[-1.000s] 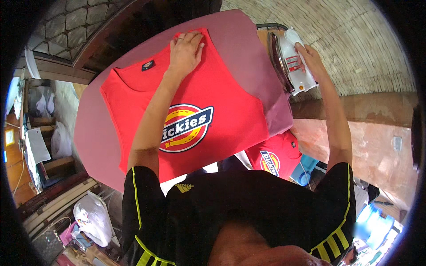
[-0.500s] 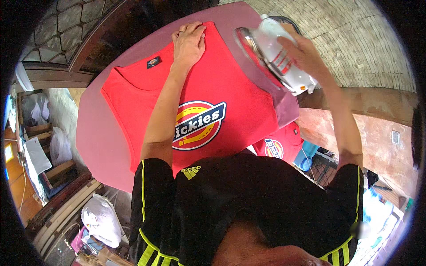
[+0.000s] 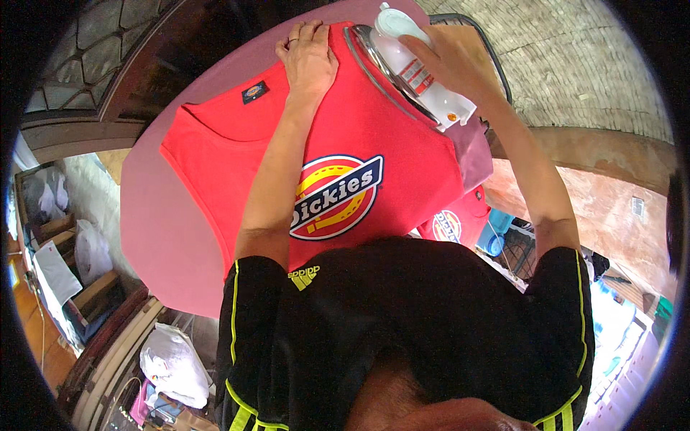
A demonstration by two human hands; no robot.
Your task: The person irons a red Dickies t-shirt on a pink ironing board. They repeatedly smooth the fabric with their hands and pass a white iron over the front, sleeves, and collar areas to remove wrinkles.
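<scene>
A red sleeveless shirt (image 3: 413, 176) with a round, colourful print lies spread over a padded mauve ironing board (image 3: 162, 248). My left hand (image 3: 310, 63) rests on the shirt's far edge, fingers stretched out and lying flat on the cloth. A white clothes iron (image 3: 422, 85) with a shiny soleplate rim is in my right hand (image 3: 453, 63), whose fingers wrap round its handle. The iron sits along the shirt's far right edge, its soleplate against the fabric. The right fingertips are partly hidden behind the handle.
Another red printed garment (image 3: 449, 219) shows below the board's right side, beside a blue object (image 3: 496, 233). A dark metal frame (image 3: 496, 54) curves behind the iron. White plastic bags (image 3: 176, 363) sit at the lower left. A brown ledge (image 3: 582, 147) runs along the right.
My right hand has brought the iron left and onto the shirt's far right edge; it was off to the right over the board's edge. My left hand remains on the far edge.
</scene>
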